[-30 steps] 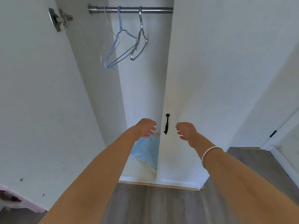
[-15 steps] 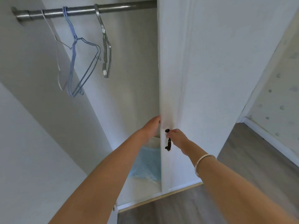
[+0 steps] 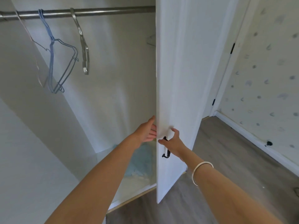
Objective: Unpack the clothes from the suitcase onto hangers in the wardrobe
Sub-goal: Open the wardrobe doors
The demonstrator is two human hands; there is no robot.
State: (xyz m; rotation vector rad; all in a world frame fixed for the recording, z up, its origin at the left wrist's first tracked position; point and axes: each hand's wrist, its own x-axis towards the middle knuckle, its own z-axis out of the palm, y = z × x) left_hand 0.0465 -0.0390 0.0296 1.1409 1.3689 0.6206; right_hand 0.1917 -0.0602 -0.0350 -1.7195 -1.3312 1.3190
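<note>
Metal rail (image 3: 113,12) runs across the wardrobe (image 3: 113,81) top. 3 bare hangers hang at its left end: pale wire hanger (image 3: 34,44), blue hanger (image 3: 51,50), silver hanger (image 3: 84,50). Light blue bundle (image 3: 142,162) on wardrobe floor. Left hand (image 3: 145,131) at edge of white door (image 3: 178,78), thumb along it, fingers hidden behind, grip can't tell. Right hand (image 3: 173,143) curls round top of black door handle (image 3: 166,153). Bracelet (image 3: 200,167) on that wrist.

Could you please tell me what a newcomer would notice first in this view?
The tall white wardrobe door stands ajar at centre, the left hand on its edge, the right hand on its small black handle. Upper left, a blue wire hanger and a silver metal hanger hang from the steel rail.
</note>
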